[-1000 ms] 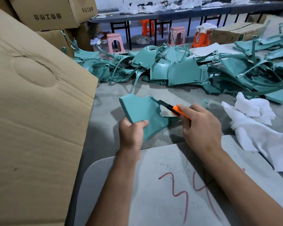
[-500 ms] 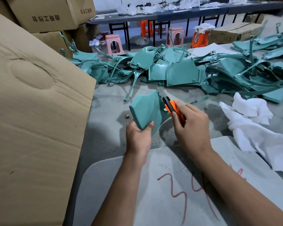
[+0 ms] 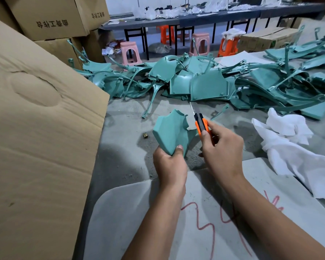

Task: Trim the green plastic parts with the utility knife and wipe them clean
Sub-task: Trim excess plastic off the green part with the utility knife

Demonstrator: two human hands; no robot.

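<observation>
Trimming step in hand, by the look of it. Left hand (image 3: pixel 170 164) gripping the lower edge of a curved, matte green plastic panel (image 3: pixel 172 133), held up off the grey concrete surface (image 3: pixel 124 128) near frame centre. Right hand (image 3: pixel 222 151) closed around an orange-and-black utility knife (image 3: pixel 201 124), thin blade out and pointing toward 12 o'clock, just beside the panel's notched right edge; contact between blade and plastic not clear. Heap of untrimmed green plastic parts (image 3: pixel 208 85) lying from 11 to 2 o'clock. Crumpled white cloth (image 3: pixel 289 147) at 3 o'clock, untouched. Next move likely calls for setting the blade against the panel's rough edge and shaving along it, away from the left thumb, then wiping
</observation>
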